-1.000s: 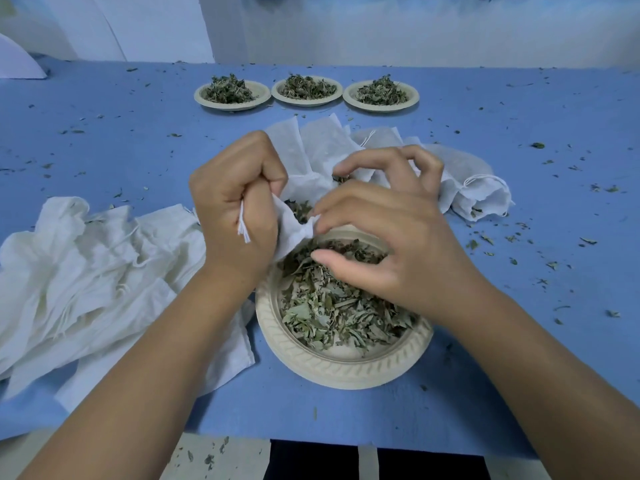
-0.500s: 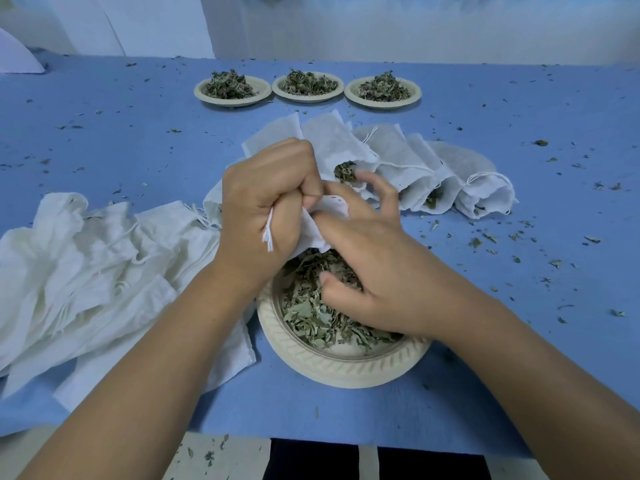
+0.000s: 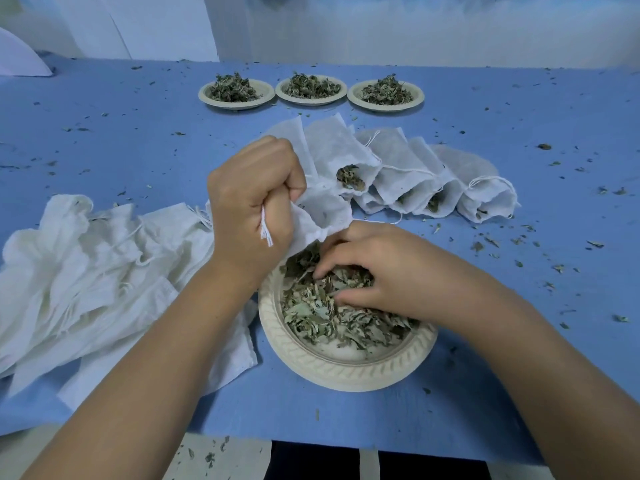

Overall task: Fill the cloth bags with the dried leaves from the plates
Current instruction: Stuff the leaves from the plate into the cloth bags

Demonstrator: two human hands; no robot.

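The left hand [image 3: 252,202] is closed in a fist round the gathered mouth of a white bag [image 3: 320,211], holding it just above the far rim of the near plate [image 3: 346,372]. A frayed string [image 3: 266,233] sticks out below the fist. How wide the bag's mouth stands is hidden by both hands.

The right hand [image 3: 381,271] lies in the leaves [image 3: 318,317] on that plate, its fingers curled round a clump. Its fingertips are buried, so the size of the clump cannot be made out.

Behind the hands a row of filled bags [image 3: 415,174] lies overlapping on the blue worktop [image 3: 138,143], mouths toward the person; leaf shows in some, while others are too shadowed to judge. A heap of empty bags [image 3: 86,271] lies at the left, cut off by the frame edge. Three far plates [image 3: 310,89] of leaves stand in a line at the back. Crumbs [image 3: 557,268] are scattered over the worktop.
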